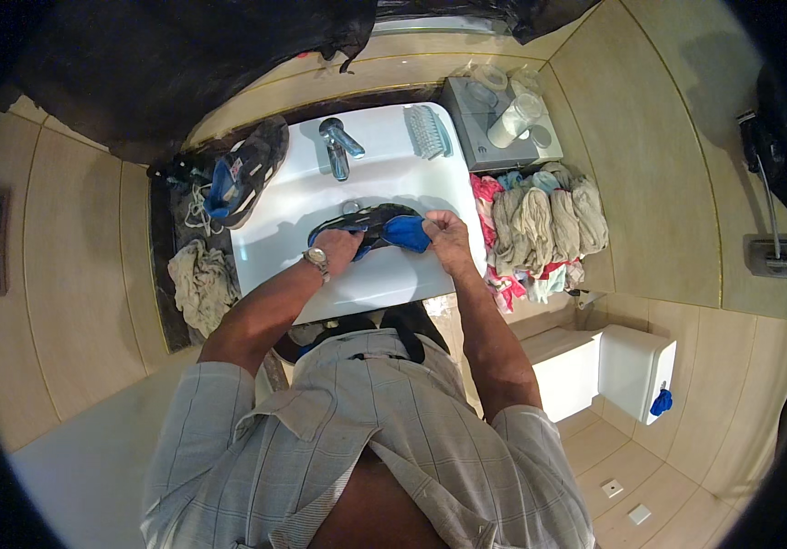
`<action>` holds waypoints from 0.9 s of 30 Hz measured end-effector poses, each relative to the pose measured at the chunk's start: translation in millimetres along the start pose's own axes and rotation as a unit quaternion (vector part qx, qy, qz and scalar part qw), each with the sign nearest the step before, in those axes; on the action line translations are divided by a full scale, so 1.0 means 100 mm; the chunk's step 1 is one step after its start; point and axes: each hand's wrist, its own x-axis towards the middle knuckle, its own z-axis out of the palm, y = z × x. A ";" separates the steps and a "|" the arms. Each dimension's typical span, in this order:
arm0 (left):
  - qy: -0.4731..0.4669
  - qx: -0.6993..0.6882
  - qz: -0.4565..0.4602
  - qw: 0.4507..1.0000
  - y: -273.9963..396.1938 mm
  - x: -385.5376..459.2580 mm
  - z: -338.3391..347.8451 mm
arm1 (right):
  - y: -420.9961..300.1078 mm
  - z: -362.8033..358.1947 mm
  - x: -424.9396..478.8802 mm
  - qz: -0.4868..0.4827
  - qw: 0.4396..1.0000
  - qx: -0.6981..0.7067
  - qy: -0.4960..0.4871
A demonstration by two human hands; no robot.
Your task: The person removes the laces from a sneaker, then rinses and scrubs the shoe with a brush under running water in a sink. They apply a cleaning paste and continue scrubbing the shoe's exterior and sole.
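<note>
A dark shoe with a blue lining [355, 218] lies across the basin of a white washbasin [283, 295], below the chrome faucet [338, 149]. My left hand [337, 248], with a watch on the wrist, grips the shoe's opening; its fingertips are partly hidden inside. Between the thumb and fingers of my right hand [447, 239] is the end of the blue tongue [405, 233], pulled out to the right. Another dark shoe with blue lining [246, 180] rests on the basin's left rim, white laces hanging beside it.
A scrub brush [426, 132] lies on the basin's back right corner. Folded cloths [537, 223] are piled to the right, in front of a grey box [479, 151] bearing a clear jar [513, 122]. A crumpled cloth [201, 285] lies left. Dark plastic sheeting [194, 68] hangs at upper left.
</note>
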 end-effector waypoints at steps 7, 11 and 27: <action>0.109 -0.212 -0.049 0.970 -0.14 0.05 0.14 | -0.16 0.09 0.08 0.015 1.000 0.011 -0.002; 0.166 -0.473 -0.094 0.860 -0.14 0.10 0.23 | -0.19 0.08 0.17 0.009 1.000 0.012 -0.005; 0.046 -0.892 -0.203 0.402 -0.01 0.03 -0.32 | -0.41 1.13 -0.10 -0.168 0.970 -0.127 -0.121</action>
